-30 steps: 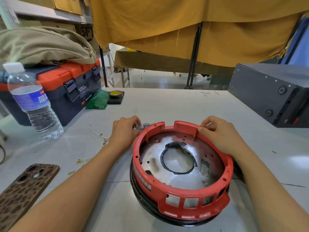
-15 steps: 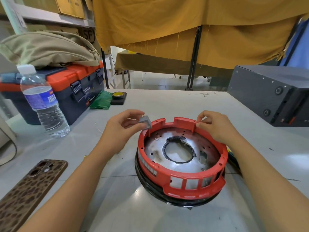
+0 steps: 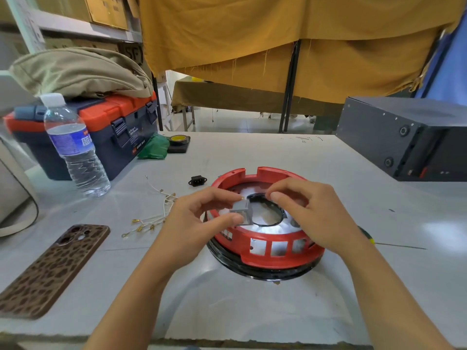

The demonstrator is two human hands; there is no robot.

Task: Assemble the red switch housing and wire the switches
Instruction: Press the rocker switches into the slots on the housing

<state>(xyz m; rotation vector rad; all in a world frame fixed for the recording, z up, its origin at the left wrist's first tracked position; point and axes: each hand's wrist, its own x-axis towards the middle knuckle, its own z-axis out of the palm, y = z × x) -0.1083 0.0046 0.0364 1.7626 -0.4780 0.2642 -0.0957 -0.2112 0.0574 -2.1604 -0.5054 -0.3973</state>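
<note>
The round red switch housing (image 3: 275, 250) sits on a black ring in the middle of the table, with a shiny metal plate inside it. My left hand (image 3: 202, 218) holds a small grey switch (image 3: 242, 210) between thumb and fingers above the housing's left side. My right hand (image 3: 305, 210) hovers over the housing, its fingertips close to the switch; contact cannot be told. White wires with brass terminals (image 3: 154, 218) lie loose left of the housing. A small black socket (image 3: 197, 180) lies behind them.
A water bottle (image 3: 73, 147) and an orange-lidded toolbox (image 3: 106, 127) stand at the left. A phone in a spotted case (image 3: 53, 269) lies near the front left. A dark metal box (image 3: 404, 140) sits at the right. Green cloth (image 3: 154, 147) and a tape roll (image 3: 179, 140) lie further back.
My left hand lifted the grey switch from the table beside the housing and carried it over the housing. My right hand left the housing's back rim and came to the switch.
</note>
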